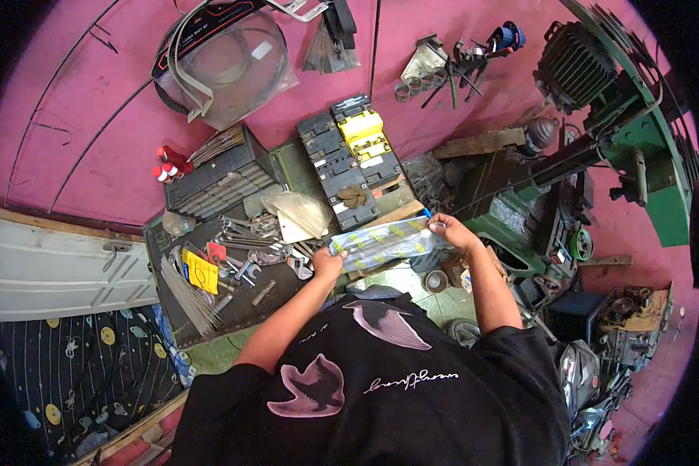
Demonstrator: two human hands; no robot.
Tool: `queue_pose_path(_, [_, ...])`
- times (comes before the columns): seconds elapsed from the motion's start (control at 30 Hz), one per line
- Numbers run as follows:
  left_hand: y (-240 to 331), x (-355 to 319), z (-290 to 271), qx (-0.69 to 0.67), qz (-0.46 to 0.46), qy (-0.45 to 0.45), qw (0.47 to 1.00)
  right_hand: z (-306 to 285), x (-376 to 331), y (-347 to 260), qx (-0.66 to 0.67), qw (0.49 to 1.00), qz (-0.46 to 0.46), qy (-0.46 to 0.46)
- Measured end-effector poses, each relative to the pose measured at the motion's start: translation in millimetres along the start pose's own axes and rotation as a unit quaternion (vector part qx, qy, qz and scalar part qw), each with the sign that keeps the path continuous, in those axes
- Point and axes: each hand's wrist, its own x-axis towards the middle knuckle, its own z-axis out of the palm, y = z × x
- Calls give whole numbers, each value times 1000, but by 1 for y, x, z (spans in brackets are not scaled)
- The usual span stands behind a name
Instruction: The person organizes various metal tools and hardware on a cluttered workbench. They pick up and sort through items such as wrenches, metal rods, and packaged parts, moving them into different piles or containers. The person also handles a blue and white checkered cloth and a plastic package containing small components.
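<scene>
Bright, even daylight, soft shadows, sharp centre, strong fisheye bending toward black corners.

contents of the clear plastic packet [384, 243] cannot be made out — glare and small size. left hand [328, 264] fingertips are hidden behind the packet's end; right hand [452, 231] partly covered by it. small tools on the tray [245, 307] are too small to be told apart. green machine [637, 147] is cut off at the right rim.
</scene>
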Motion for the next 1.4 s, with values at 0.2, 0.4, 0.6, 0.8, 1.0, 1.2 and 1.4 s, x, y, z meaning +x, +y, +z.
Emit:
queue_pose_path(0.2, [-10, 6, -1, 38, -1, 14, 999, 3, -7, -15, -245, 969, 19, 17])
queue_pose_path(0.4, [-1, 7, -2, 53, -8, 9, 999, 5, -2, -8, -90, 995, -32, 35])
queue_pose_path(0.6, [4, 4, -5, 47, -20, -9, 999, 9, -3, -7, 42, 998, -56, -11])
queue_pose_path(0.8, [-5, 9, -2, 63, -10, 0, 998, 1, 6, -12, -88, 995, -40, -36])
queue_pose_path(1.0, [8, 4, -6, 65, -8, -16, 998, -6, 6, -5, -121, 984, -72, -106])
queue_pose_path(1.2, [-5, 9, -5, 70, -1, -20, 997, -5, 11, 2, -186, 971, -105, -104])
queue_pose_path(1.4, [8, 1, -5, 22, 6, -32, 999, -11, 1, -25, -236, 958, -63, -147])
